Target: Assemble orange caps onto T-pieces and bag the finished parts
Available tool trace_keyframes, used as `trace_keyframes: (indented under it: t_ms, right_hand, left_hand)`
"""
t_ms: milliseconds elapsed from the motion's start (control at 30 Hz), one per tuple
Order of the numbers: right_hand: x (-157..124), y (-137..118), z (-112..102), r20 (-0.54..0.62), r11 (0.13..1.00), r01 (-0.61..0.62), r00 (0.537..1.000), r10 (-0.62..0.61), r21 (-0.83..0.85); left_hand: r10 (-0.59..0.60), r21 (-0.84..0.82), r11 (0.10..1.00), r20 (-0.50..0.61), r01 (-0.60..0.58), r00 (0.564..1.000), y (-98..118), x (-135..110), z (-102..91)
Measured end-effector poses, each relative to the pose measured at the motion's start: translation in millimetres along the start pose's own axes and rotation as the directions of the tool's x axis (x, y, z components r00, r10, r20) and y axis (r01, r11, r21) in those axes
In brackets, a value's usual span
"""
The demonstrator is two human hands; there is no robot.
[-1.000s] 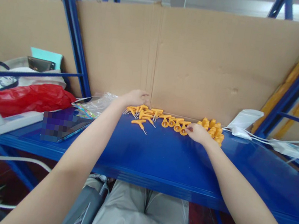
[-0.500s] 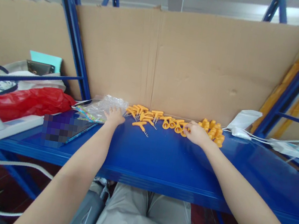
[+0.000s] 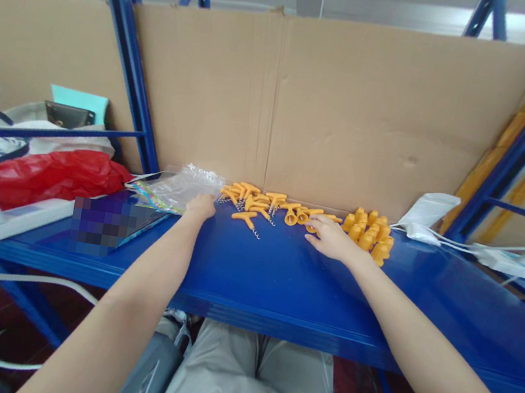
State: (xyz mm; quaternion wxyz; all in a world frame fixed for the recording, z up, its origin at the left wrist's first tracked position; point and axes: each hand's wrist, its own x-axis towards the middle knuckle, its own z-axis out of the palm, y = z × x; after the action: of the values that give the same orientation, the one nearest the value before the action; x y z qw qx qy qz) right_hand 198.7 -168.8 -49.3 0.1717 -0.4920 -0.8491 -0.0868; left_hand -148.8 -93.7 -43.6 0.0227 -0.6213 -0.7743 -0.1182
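My left hand (image 3: 201,205) rests at the right edge of a clear plastic bag (image 3: 178,188), its fingers curled against the plastic. Just right of it lies a loose pile of yellow T-handled corkscrews (image 3: 247,195). One corkscrew (image 3: 244,217) lies apart in front, its metal spiral pointing right. My right hand (image 3: 330,237) reaches over a row of yellow pieces with round open ends (image 3: 291,218). Its thumb and fingers are apart around one of them, partly hiding it. Several yellow sleeves (image 3: 369,230) stand grouped beyond that hand on the right.
A tall cardboard sheet (image 3: 354,118) backs the blue shelf (image 3: 260,276). On the left lie a tablet-like item (image 3: 137,230), a red plastic bag (image 3: 57,174) and a white power strip (image 3: 18,227). White packaging (image 3: 426,216) and cables lie at right.
My left hand's fingers have curled in from lying stretched out on the bag. My right hand has shifted left along the row and its fingers have parted, uncovering more sleeves.
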Motion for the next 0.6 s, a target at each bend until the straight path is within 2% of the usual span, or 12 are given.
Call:
trace_keyframes:
  t_ms: [167,367,500,600]
  right_hand:
    - [-0.6,-0.6,-1.3,0.008,1.0,0.002,1.0,-0.002,-0.007]
    - [0.1,1.0,1.2,-0.013,0.999,0.041,0.999,-0.041,0.002]
    - [0.1,0.3,0.7,0.011,1.0,0.027,1.0,-0.027,-0.001]
    - [0.1,-0.6,-0.3,0.024,1.0,0.019,1.0,-0.019,-0.001]
  left_hand:
    - [-0.028,0.004,1.0,0.012,0.028,1.0,0.6,1.5,-0.1]
    - [-0.02,0.002,1.0,-0.041,0.02,0.999,-1.1,2.4,1.6]
    - [-0.116,0.004,0.993,-0.102,0.117,0.988,-0.6,-1.3,1.0]
    - [-0.177,-0.062,0.983,-0.075,0.172,0.981,0.5,-4.6,0.0]
